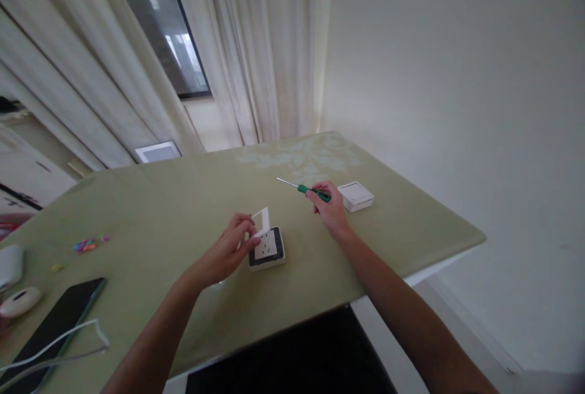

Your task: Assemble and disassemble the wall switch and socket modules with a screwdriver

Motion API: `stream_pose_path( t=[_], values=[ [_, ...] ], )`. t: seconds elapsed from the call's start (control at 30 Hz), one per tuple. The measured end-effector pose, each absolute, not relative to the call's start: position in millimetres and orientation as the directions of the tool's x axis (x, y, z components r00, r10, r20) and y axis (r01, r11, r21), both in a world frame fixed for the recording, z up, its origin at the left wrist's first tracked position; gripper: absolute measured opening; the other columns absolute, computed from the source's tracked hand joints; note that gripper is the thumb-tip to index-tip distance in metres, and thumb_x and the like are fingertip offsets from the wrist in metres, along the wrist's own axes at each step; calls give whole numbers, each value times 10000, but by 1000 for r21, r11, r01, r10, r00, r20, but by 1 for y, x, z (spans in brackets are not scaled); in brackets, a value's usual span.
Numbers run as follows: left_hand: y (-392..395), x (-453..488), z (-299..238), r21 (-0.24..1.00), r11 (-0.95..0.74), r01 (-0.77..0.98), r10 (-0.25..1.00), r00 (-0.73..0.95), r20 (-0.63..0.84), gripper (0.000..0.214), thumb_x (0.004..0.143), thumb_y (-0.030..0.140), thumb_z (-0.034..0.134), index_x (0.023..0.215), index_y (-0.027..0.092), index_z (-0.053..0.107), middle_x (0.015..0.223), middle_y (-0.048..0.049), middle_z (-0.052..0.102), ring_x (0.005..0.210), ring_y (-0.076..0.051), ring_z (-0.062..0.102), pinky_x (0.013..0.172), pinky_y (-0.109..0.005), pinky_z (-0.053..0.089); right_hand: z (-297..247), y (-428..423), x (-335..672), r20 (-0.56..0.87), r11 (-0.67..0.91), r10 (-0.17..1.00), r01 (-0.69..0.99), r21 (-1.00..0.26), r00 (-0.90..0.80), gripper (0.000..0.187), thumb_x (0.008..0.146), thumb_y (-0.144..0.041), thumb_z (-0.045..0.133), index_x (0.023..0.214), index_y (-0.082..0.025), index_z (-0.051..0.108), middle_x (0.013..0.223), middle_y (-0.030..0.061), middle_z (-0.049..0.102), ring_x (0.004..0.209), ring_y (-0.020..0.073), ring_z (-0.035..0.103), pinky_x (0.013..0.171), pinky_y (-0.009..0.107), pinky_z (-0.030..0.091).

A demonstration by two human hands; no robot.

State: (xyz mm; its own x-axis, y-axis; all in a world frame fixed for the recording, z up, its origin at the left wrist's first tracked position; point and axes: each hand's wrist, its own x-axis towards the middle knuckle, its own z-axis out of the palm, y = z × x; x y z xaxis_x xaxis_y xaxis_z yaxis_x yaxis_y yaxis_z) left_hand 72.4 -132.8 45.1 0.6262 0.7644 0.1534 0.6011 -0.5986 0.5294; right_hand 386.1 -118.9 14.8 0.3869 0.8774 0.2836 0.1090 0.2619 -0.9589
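Note:
My left hand (235, 242) pinches a white square cover frame (265, 220), which is tilted up above a wall socket (267, 249). The socket has a white face with several slots, a dark surround and a white box under it, and it rests on the table. In my right hand (333, 202) is a screwdriver (320, 193) with a green and black handle. Its thin metal shaft points left, above the table and clear of the socket. Just right of that hand sits a second white square box (356, 195) with a flat panel on top.
A green cloth covers the table (183, 199). At the left lie a black phone (57, 327), a white cable (55, 345), a white oval device (21, 301) and small colourful pieces (88, 245). Curtains (274, 47) hang behind; a white wall (448, 108) stands right.

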Motion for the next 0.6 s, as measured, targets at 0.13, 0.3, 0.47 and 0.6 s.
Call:
stream_pose_path(
  t=[0.13,0.3,0.47,0.6],
  values=[
    [-146,90,51,515,-668,537,668,738,97,252,1072,462,613,970,233,631,1284,-101,645,1255,-301,632,1181,-579,473,16,-119,386,275,253,872,109,-961,404,236,1058,-377,762,1079,-153,688,870,-27,680,573,73,564,502,189,488],
    [-132,87,52,535,-655,533,663,746,68,558,901,435,845,1363,247,596,1497,-160,585,1415,-366,596,1206,-603,477,17,-119,386,281,261,872,106,-960,400,224,1038,-349,788,1073,-152,687,886,-26,685,577,70,566,501,184,484],
    [-117,85,55,587,-649,484,589,808,-15,805,814,376,917,1538,287,577,1540,-127,666,1411,-350,662,1223,-536,517,17,-119,385,287,265,877,110,-958,385,245,1031,-373,791,1062,-157,679,868,-29,673,567,69,547,491,184,465],
    [-117,93,58,570,-651,500,582,812,-48,807,833,369,901,1570,270,587,1598,-148,644,1465,-362,627,1261,-572,477,16,-118,385,291,269,878,112,-957,380,256,1039,-390,778,1068,-157,676,882,-24,675,573,70,549,494,185,466]
  ],
)
